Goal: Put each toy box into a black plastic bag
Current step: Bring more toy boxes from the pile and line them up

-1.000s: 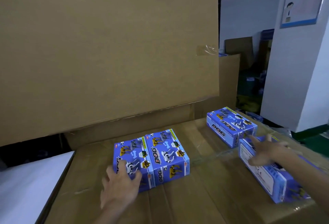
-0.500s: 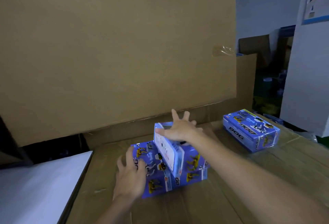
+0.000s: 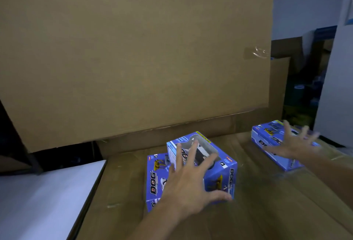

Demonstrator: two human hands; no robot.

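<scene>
Blue "DOG" toy boxes lie on a cardboard surface (image 3: 257, 201). A flat pair (image 3: 153, 178) sits in the middle, and a third box (image 3: 221, 167) with a clear window rests on top of them. My left hand (image 3: 188, 184) lies on that stack with fingers spread, thumb along the front right corner. Another blue box (image 3: 267, 134) lies at the right. My right hand (image 3: 292, 144) hovers over it, fingers spread and blurred, holding nothing. No black plastic bag is visible.
A large cardboard flap (image 3: 133, 49) rises behind the boxes and blocks the far view. A white panel (image 3: 44, 197) lies at the lower left. Stacked cartons (image 3: 282, 79) and a white pillar (image 3: 336, 87) stand at the right.
My right hand has let go of the windowed box on the stack and swung right to the far box. My left hand has moved onto the stack.
</scene>
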